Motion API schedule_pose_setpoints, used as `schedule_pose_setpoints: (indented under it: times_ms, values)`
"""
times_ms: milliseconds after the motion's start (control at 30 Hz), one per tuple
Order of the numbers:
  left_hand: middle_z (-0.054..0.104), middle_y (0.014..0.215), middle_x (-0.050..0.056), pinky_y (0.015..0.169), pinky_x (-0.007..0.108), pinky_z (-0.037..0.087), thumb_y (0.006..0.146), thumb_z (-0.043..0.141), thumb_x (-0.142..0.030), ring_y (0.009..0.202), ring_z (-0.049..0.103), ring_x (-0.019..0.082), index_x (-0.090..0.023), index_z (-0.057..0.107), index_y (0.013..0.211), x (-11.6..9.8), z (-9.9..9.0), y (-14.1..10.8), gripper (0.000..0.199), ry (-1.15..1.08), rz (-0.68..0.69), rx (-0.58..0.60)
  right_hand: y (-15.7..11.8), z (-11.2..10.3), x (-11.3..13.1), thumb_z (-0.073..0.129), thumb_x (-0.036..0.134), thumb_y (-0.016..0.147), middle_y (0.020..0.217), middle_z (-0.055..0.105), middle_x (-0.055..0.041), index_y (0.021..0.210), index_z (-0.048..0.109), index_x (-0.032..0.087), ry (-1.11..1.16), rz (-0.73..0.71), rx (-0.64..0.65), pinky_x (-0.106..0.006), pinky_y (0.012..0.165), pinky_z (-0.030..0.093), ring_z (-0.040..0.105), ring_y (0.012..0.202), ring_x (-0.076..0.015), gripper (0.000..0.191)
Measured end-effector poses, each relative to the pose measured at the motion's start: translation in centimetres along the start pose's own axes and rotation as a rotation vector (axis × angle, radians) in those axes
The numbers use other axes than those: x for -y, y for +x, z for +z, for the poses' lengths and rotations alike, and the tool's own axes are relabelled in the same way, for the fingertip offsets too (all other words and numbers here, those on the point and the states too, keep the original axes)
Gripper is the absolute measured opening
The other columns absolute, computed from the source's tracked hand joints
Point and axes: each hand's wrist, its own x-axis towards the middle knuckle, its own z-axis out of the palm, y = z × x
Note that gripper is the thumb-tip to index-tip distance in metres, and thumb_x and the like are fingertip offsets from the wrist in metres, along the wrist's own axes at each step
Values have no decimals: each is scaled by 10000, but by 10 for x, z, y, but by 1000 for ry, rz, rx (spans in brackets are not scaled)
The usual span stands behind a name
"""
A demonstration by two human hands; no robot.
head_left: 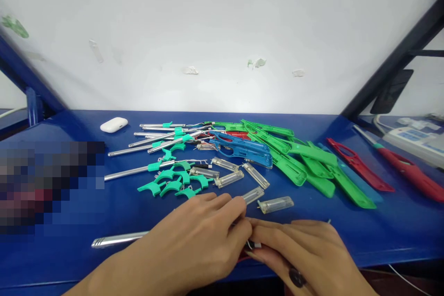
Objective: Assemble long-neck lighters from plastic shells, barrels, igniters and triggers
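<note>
Between the left hand (211,236) and the right hand (305,245), at the worktop's (62,259) near edge, sits what looks like a red lighter casing (244,255), mostly hidden, with a white wire (249,244) showing. The left hand's fingers are curled and bunched, the right hand's thumb and fingers pressed together, and both appear to pinch this casing; the exact contact is covered. Left of the left hand juts a metal barrel (121,239); whether it joins the casing cannot be told.

The work seems partway through one lighter, with much left. Far to the right of the right hand lies a red lighter (409,166) that looks complete. Still loose beyond the left hand are teal triggers (189,192) and wired metal barrels (130,173); just past the fingertips, clear fuel tanks (276,204); ahead of the right hand, a blue casing (243,148) and green casing halves (289,169); and, before the complete lighter, an open red half-shell (359,165).

No brand or label can be read: the white earbud case (114,125) beyond the left hand shows no legible mark, and the white device (414,141) at far right is too blurred.
</note>
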Motion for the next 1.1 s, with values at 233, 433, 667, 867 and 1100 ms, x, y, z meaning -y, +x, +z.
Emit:
schedule_pose_setpoints:
  times_ms: [233,433,667,867,1100]
  values:
    - [757,1042,49,745,357,622,1152,588,-150,890,733,238,-161,690,1058,0,-4,5,139,-29,-8,18,4,-1,2,482,445,1244,1001,895,150,1059,714,269,-14,6,-16,-195,639,576,829,699,-15,345]
    - [771,1067,19,814,355,630,1100,700,-134,925,729,232,-170,699,1098,3,-5,2,36,-58,-35,67,8,-3,4,467,453,1248,997,895,157,1059,707,278,-49,9,-38,-183,652,578,837,711,-16,352]
    - [728,1154,-14,845,275,585,868,874,-7,981,682,193,-232,637,1151,7,-3,-5,432,-237,-78,157,5,-2,4,456,449,1253,960,886,159,1088,696,283,-11,24,-14,-171,658,578,826,680,-14,335]
    - [697,1176,32,838,272,572,919,635,-1,973,684,183,-246,610,1084,8,-2,-3,296,-242,-94,176,2,0,0,460,440,1249,965,890,144,1101,703,279,-20,2,6,-200,631,583,828,676,-32,326]
    - [692,1214,56,959,305,575,912,659,12,1134,667,228,-229,605,1180,8,15,-7,364,-148,-65,190,1,0,1,473,442,1243,949,886,142,1117,716,284,-14,18,-3,-219,611,584,823,653,-48,315]
